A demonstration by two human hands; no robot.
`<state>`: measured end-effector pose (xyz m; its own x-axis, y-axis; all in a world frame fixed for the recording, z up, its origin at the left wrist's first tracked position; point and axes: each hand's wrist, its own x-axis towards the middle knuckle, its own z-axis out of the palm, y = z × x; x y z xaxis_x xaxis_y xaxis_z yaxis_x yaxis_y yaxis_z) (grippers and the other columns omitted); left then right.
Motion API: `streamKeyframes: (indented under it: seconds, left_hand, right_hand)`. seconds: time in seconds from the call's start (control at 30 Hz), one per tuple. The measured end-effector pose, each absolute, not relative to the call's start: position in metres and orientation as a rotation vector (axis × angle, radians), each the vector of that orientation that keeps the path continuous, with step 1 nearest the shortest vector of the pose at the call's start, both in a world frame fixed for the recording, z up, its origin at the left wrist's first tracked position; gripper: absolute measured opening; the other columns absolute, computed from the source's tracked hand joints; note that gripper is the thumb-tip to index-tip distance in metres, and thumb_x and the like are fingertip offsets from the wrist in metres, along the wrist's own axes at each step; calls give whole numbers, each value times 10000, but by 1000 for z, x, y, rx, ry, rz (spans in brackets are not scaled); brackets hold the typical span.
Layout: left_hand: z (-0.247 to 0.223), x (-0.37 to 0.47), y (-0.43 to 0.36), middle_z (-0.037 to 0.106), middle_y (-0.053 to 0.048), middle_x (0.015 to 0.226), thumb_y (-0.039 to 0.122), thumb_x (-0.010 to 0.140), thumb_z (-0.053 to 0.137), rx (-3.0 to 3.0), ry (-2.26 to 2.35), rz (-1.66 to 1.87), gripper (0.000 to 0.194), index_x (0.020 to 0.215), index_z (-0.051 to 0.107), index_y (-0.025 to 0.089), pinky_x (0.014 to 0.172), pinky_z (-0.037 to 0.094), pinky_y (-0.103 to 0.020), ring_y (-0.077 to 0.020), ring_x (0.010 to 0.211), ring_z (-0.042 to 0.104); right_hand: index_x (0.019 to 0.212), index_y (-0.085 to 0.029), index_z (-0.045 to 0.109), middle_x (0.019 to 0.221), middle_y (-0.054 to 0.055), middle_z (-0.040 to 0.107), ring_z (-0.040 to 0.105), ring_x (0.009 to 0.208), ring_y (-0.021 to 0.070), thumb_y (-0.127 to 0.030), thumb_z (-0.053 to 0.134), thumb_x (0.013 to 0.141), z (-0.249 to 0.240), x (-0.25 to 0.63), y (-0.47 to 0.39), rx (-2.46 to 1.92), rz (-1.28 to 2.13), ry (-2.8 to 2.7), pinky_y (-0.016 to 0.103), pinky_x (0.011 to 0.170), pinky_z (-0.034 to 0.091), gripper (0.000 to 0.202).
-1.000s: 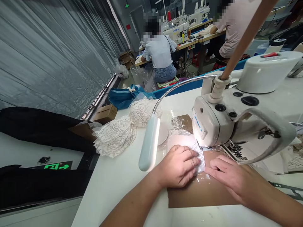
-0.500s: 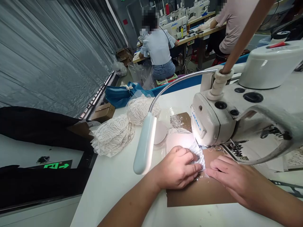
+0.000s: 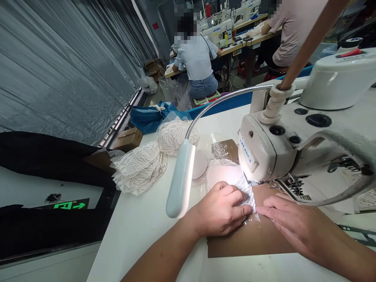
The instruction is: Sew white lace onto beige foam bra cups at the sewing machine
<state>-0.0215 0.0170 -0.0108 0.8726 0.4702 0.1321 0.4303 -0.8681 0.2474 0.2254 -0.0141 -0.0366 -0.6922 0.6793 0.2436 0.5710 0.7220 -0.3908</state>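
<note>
Under the head of a white sewing machine (image 3: 258, 149) lies a piece of white lace fabric (image 3: 249, 194), lit by the lamp. My left hand (image 3: 225, 209) presses on the lace with its fingers curled together and the thumb at the fabric's edge. My right hand (image 3: 289, 219) touches the same edge from the right, its thumb and fingers pinched together. A pale pink rounded piece (image 3: 223, 175) lies just behind my left hand. Beneath both hands is a brown board (image 3: 249, 242). The undersides of my fingertips are hidden.
A lamp (image 3: 180, 180) on a bent metal neck stands left of the machine. Two piles of white lace pieces (image 3: 141, 168) lie on the white table (image 3: 132, 227). Behind, two people sit at other sewing machines. A metal bar (image 3: 357, 235) is at the right.
The view has shifted slightly, and the machine sits a little farther right. Both hands keep nearly the same place on the lace; my left thumb reaches slightly farther right.
</note>
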Motion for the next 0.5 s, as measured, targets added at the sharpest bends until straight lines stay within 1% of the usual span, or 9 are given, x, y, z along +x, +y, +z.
streamKeyframes:
  seconds: [0.13,0.23,0.37,0.5]
  left_hand:
    - [-11,-22,16,623,-95,992,326,969,450,2836,702,287,286,1152,639,213,849,408,-372,-194,867,514]
    - [-8,-22,16,630,-109,1070,324,965,455,2816,702,303,285,1161,627,210,867,417,-384,-209,933,534]
    - [-8,-18,17,613,-133,1242,294,976,417,2758,803,379,346,1249,565,142,889,447,-388,-236,1030,544]
    - [-13,-12,20,603,-127,1294,262,968,423,2803,930,339,360,1269,548,110,809,479,-387,-256,1004,564]
  right_hand:
    - [1065,-230,649,776,45,603,542,720,187,-59,381,855,-35,222,-15,-968,341,-2554,290,617,393,381]
    - [1080,-222,642,842,63,626,547,754,200,-30,369,812,-38,221,-17,-990,302,-2583,311,648,405,428]
    - [1082,-199,621,846,56,644,565,757,201,-17,391,736,-44,221,-18,-959,297,-2600,331,677,403,454]
    - [1068,-218,606,865,37,648,568,769,190,-14,412,709,-44,220,-18,-945,354,-2547,314,664,386,456]
